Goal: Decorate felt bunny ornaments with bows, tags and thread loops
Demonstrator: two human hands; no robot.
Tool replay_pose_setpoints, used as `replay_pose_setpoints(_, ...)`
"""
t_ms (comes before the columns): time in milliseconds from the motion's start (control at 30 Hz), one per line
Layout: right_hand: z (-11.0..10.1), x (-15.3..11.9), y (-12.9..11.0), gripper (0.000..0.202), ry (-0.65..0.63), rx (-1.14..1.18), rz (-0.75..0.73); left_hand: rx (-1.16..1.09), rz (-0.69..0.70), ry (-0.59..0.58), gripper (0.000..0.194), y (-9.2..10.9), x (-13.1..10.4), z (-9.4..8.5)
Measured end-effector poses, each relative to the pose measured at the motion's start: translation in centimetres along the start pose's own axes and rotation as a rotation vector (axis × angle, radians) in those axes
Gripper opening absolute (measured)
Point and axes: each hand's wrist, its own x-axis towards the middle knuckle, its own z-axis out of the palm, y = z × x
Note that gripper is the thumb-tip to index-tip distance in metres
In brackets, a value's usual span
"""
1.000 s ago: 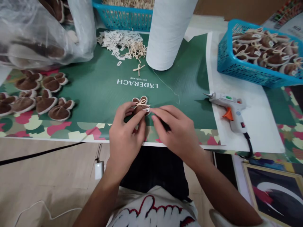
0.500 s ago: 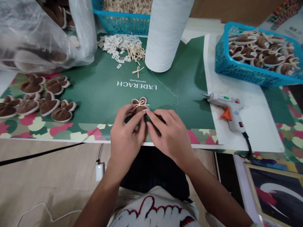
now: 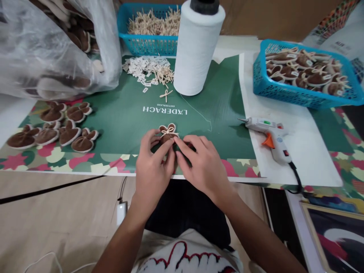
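A small brown plush bunny piece [image 3: 168, 133] with white edging and a cream bow tied below its ears is between my hands, near the table's front edge. My left hand [image 3: 155, 159] is closed around its left and lower side, thumb and fingers gripping it. From the right, my right hand [image 3: 200, 163] presses its index fingertip on the lower front, with the thumb at the edge below. A sliver of white label shows at the fingertips; most of it is covered. The lower part of the bunny piece is hidden by my fingers.
Several similar bunny pieces [image 3: 68, 132] without bows lie at left, below a plastic bag [image 3: 105, 49]. Behind are white labels and bows [image 3: 148, 68], a thread cone [image 3: 196, 53] and a basket [image 3: 153, 43]. A glue gun [image 3: 273, 132] and a filled basket [image 3: 301, 94] stand at right.
The camera view has shifted, so the table things appear lower. Both hands stay on the bunny piece; the white label at the fingertips is more covered now.
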Motion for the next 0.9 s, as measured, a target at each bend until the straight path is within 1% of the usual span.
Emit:
replay_pose_setpoints(100, 0.16, -0.1, 0.04, 0.038, 0.039, 0.01, -0.003, 0.006, 0.001, 0.006, 0.021, 0.04, 0.04, -0.03)
replay_pose_setpoints(400, 0.23, -0.14, 0.04, 0.041, 0.024, 0.017, 0.024, -0.005, 0.003, 0.024, 0.02, -0.04, 0.0, 0.04)
replay_pose_setpoints(600, 0.33, -0.09, -0.12, 0.041, 0.007, 0.009, 0.057, -0.014, 0.016, 0.042, 0.022, -0.12, -0.08, 0.08)
replay_pose_setpoints(700, 0.35, -0.16, -0.09, 0.041, 0.008, 0.012, 0.053, -0.019, 0.021, 0.057, 0.022, -0.08, -0.1, 0.14)
replay_pose_setpoints(833, 0.25, -0.19, 0.08, 0.042, 0.056, 0.027, 0.028, -0.026, 0.019, 0.069, 0.022, -0.03, -0.09, 0.1)
replay_pose_setpoints(900, 0.18, -0.2, 0.08, 0.043, 0.029, 0.016, 0.02, -0.025, 0.018, 0.07, 0.022, -0.01, -0.07, 0.05)
